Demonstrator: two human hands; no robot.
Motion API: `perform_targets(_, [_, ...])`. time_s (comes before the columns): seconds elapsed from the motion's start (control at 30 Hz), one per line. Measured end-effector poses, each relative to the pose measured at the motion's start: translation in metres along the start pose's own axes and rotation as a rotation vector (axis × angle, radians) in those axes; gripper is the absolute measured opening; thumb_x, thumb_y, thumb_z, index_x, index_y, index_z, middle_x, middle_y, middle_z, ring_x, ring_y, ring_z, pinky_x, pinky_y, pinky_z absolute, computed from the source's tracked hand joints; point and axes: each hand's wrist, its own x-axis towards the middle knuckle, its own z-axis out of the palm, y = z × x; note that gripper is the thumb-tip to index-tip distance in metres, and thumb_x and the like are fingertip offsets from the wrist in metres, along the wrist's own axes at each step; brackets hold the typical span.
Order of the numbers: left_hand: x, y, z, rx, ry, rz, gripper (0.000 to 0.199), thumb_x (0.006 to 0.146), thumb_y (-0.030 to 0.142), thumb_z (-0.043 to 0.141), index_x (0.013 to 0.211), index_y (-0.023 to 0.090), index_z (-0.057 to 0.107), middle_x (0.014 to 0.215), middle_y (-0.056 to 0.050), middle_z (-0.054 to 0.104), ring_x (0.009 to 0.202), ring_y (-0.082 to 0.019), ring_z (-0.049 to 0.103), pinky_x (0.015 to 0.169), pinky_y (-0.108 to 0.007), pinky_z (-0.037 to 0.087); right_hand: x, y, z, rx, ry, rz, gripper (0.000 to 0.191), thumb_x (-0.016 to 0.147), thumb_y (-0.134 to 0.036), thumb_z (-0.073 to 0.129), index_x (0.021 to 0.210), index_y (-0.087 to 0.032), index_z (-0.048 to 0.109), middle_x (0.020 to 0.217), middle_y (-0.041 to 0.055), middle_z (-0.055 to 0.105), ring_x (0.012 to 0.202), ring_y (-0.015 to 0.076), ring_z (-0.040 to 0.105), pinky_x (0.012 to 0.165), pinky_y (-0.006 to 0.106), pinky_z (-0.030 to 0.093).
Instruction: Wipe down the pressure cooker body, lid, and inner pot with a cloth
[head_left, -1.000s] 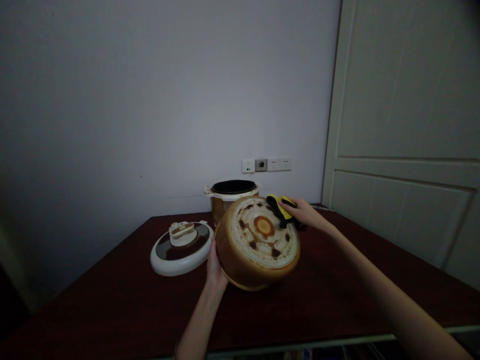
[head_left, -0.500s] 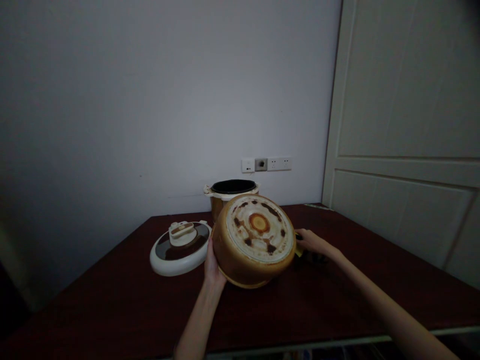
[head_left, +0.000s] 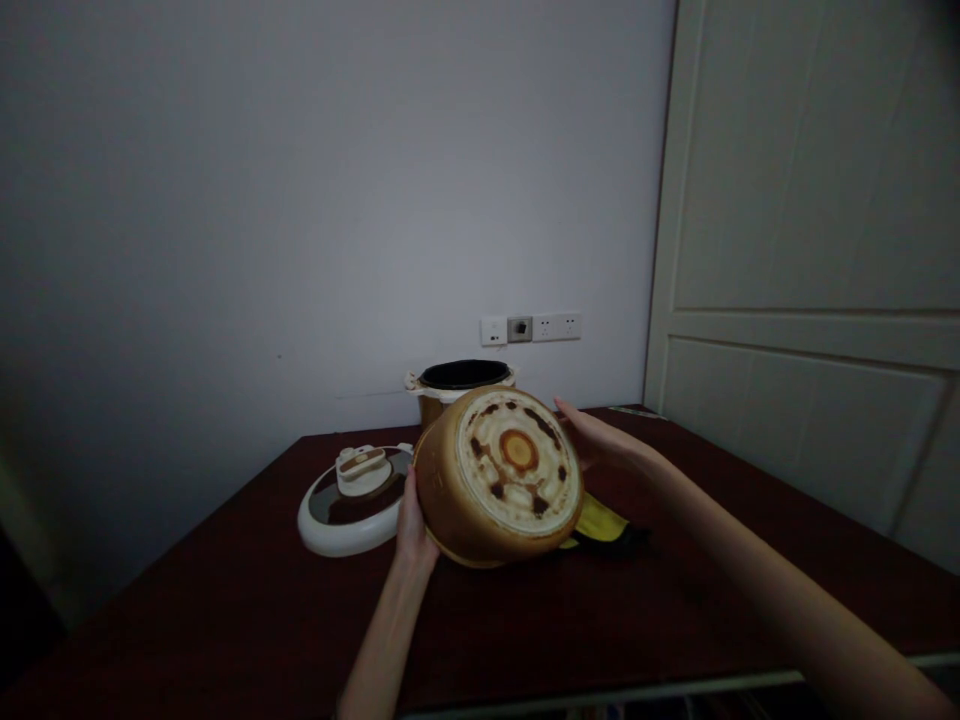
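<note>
A golden-brown pot (head_left: 472, 490) is tilted on its side above the dark red table, its pale, brown-stained bottom facing me. My left hand (head_left: 415, 525) grips its left edge, with most of the fingers hidden behind the pot. At the pot's upper right side, my right hand (head_left: 589, 435) rests against it, fingers partly hidden behind. A yellow and black cloth (head_left: 604, 522) lies on the table to the right of the pot, below my right forearm.
A white lid (head_left: 349, 537) with a brown and dark top lies at the left on the table (head_left: 247, 600). Behind the pot stands a cooker body (head_left: 430, 408) with a black interior. Wall sockets (head_left: 556, 326) are above it, and a panelled door (head_left: 802, 260) stands at right.
My right hand has left the yellow and black cloth and moved up to the pot's right side. The pot has turned slightly and shifted a little left with my left hand.
</note>
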Motion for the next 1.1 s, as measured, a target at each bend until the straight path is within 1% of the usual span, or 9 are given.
perform_targets(0.2, [0.004,0.022,0.011,0.289,0.014,0.303,0.036,0.075,0.049,0.066,0.087,0.015,0.068,0.082,-0.004,0.072,0.071,-0.016,0.065,0.065,-0.025,0.051,0.009,-0.021,0.008,0.149,-0.086,0.195,0.079,0.080,-0.079,0.020,0.114,-0.019,0.058,0.114,0.0161,0.065,0.103,0.0358,0.060,0.083,0.060,0.045])
perform_targets(0.37, [0.007,0.045,0.016,0.638,-0.151,0.603,0.056,0.044,0.066,0.075,0.050,0.014,0.056,0.047,0.002,0.051,0.044,-0.008,0.040,0.043,-0.021,0.032,-0.005,-0.025,0.007,0.164,-0.112,0.222,0.082,0.076,-0.082,0.023,0.116,-0.018,0.057,0.113,0.0173,0.065,0.107,0.0355,0.058,0.088,0.060,0.042])
perform_targets(0.43, [0.005,0.054,0.021,0.767,-0.214,0.703,0.059,0.040,0.068,0.074,0.041,0.015,0.047,0.041,0.004,0.039,0.042,-0.006,0.031,0.041,-0.021,0.024,-0.012,-0.016,0.006,0.184,-0.124,0.186,0.078,0.078,-0.079,0.028,0.118,-0.019,0.056,0.113,0.0172,0.064,0.104,0.0346,0.059,0.087,0.058,0.044])
perform_targets(0.6, [-0.003,0.073,0.038,0.983,-0.339,0.910,0.054,0.048,0.064,0.074,0.044,0.015,0.050,0.047,0.003,0.040,0.049,-0.010,0.036,0.047,-0.023,0.030,-0.031,0.011,0.013,0.315,-0.083,0.011,0.062,0.084,-0.068,0.038,0.121,-0.021,0.055,0.117,0.0136,0.063,0.104,0.0293,0.060,0.090,0.048,0.046])
perform_targets(0.7, [-0.007,0.077,0.043,1.004,-0.330,0.982,0.043,0.050,0.052,0.080,0.061,0.016,0.060,0.064,0.000,0.055,0.067,-0.017,0.052,0.062,-0.025,0.042,-0.042,0.016,0.024,0.359,-0.083,-0.143,0.057,0.081,-0.060,0.054,0.123,-0.023,0.054,0.119,0.0106,0.063,0.110,0.0284,0.057,0.097,0.045,0.042])
perform_targets(0.77, [-0.009,0.076,0.043,0.935,-0.268,0.961,0.049,0.048,0.041,0.084,0.087,0.018,0.064,0.095,-0.006,0.063,0.093,-0.023,0.057,0.080,-0.029,0.045,-0.048,0.015,0.030,0.358,-0.077,-0.281,0.068,0.071,-0.056,0.068,0.129,-0.024,0.049,0.125,0.0105,0.059,0.116,0.0296,0.053,0.100,0.045,0.039])
perform_targets(0.87, [-0.012,0.069,0.038,0.721,-0.127,0.782,0.070,0.045,0.017,0.085,0.110,0.021,0.058,0.129,-0.012,0.053,0.123,-0.027,0.045,0.098,-0.033,0.038,-0.054,0.014,0.033,0.310,-0.006,-0.401,0.093,0.060,-0.052,0.078,0.139,-0.025,0.036,0.136,0.0121,0.050,0.123,0.0305,0.047,0.102,0.046,0.037])
perform_targets(0.97, [-0.015,0.060,0.031,0.546,-0.076,0.511,0.061,0.052,0.001,0.077,0.110,0.015,0.060,0.127,-0.015,0.057,0.132,-0.026,0.038,0.104,-0.029,0.033,-0.059,0.017,0.032,0.198,0.080,-0.436,0.111,0.052,-0.055,0.081,0.144,-0.026,0.026,0.143,0.0134,0.042,0.129,0.0310,0.041,0.103,0.046,0.036])
perform_targets(1.1, [-0.018,0.054,0.018,0.541,-0.256,0.293,0.042,0.061,0.005,0.074,0.100,0.015,0.067,0.110,-0.012,0.067,0.126,-0.027,0.046,0.100,-0.031,0.039,-0.065,0.025,0.034,0.061,0.121,-0.442,0.120,0.045,-0.054,0.084,0.145,-0.025,0.024,0.143,0.0143,0.040,0.128,0.0332,0.041,0.105,0.047,0.034])
